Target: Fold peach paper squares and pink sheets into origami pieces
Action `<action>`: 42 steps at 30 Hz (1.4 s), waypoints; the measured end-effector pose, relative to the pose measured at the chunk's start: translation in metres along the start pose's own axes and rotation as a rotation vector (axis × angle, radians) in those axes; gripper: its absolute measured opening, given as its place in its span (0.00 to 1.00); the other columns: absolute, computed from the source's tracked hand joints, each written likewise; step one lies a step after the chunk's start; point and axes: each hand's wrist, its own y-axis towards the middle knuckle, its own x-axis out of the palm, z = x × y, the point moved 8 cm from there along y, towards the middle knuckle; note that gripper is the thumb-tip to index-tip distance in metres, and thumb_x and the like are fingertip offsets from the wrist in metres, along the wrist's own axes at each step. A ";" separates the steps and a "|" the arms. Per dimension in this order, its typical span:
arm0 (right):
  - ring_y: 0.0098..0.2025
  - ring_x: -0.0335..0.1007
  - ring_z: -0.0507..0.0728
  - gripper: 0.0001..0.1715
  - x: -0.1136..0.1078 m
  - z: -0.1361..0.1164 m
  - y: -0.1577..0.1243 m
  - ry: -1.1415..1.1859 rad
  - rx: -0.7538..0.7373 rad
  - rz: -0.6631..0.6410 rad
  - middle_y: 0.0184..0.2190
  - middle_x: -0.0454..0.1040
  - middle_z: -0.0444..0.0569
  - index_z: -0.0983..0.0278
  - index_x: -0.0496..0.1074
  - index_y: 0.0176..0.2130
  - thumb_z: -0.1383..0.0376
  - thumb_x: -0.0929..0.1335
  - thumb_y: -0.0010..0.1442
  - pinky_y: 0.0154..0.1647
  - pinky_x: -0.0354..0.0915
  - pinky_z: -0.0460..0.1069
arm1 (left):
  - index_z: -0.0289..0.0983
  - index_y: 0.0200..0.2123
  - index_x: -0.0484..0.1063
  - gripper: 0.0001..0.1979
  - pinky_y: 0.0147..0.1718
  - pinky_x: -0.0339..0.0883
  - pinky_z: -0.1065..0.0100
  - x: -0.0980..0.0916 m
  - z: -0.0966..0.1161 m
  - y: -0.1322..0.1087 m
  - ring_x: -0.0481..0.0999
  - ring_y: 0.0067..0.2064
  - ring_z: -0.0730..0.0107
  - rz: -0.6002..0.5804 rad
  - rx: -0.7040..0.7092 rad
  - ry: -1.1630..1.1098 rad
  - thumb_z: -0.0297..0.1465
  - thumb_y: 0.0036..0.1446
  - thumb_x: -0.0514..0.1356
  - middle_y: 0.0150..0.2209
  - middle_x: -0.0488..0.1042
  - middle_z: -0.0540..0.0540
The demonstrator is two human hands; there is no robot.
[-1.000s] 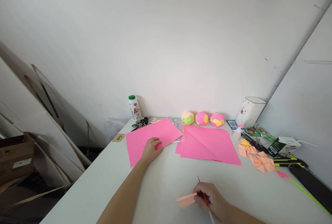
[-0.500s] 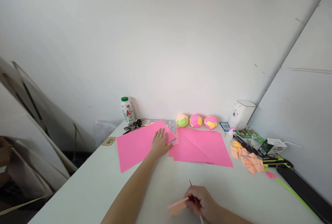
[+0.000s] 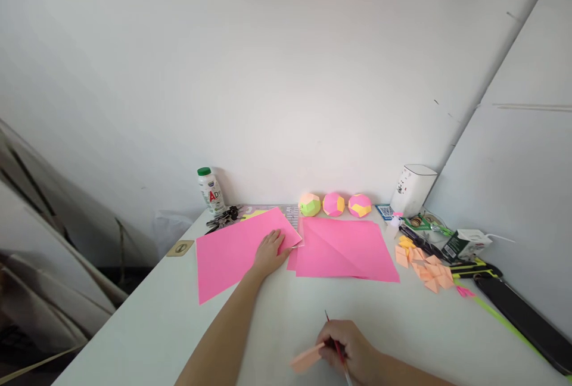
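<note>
My left hand [image 3: 269, 253] lies fairly flat, fingers extended, on the right part of a pink paper sheet [image 3: 226, 255]. Beside it, to the right, are more pink sheets [image 3: 344, 249], overlapping one another. At the near edge of the table, my right hand [image 3: 353, 347] is closed. Between its fingertips is a folded peach paper piece [image 3: 307, 358], sticking out to the left. A thin red-handled stick like a fine paintbrush [image 3: 338, 350] is held in the same hand, its dark tip pointing up and away.
Three faceted paper balls [image 3: 333, 204] line the wall. Folded peach pieces [image 3: 431, 271] lie at the right, near a small box [image 3: 465, 245], a black-and-yellow tool [image 3: 476, 269] and a long black case [image 3: 522, 320]. A green-capped bottle [image 3: 211, 192] and pliers-like tools [image 3: 224, 219] are back left.
My left hand has slid slightly left and toward me, and the pink sheet under it has turned a little. The view has shifted slightly. My right hand keeps its hold.
</note>
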 end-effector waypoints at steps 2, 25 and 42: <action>0.23 0.55 0.48 0.14 0.000 0.000 0.000 0.003 -0.003 -0.001 0.21 0.64 0.41 0.65 0.71 0.31 0.56 0.67 0.55 0.25 0.54 0.44 | 0.38 0.55 0.67 0.25 0.61 0.49 0.52 0.000 -0.001 0.000 0.55 0.64 0.52 -0.003 0.000 -0.005 0.45 0.60 0.53 0.62 0.60 0.40; 0.21 0.51 0.47 0.15 -0.004 -0.013 0.001 0.181 0.032 -0.009 0.20 0.57 0.38 0.63 0.59 0.26 0.57 0.66 0.55 0.22 0.52 0.43 | 0.36 0.51 0.66 0.16 0.44 0.70 0.57 -0.033 0.021 -0.006 0.72 0.46 0.64 0.062 -0.030 0.106 0.36 0.62 0.56 0.50 0.69 0.42; 0.23 0.68 0.56 0.24 -0.215 0.063 -0.135 -0.255 0.485 0.826 0.19 0.69 0.43 0.65 0.72 0.40 0.52 0.65 0.49 0.26 0.64 0.50 | 0.35 0.24 0.70 0.20 0.21 0.46 0.67 -0.174 0.126 -0.062 0.70 0.27 0.62 0.257 0.073 0.416 0.31 0.64 0.45 0.24 0.69 0.44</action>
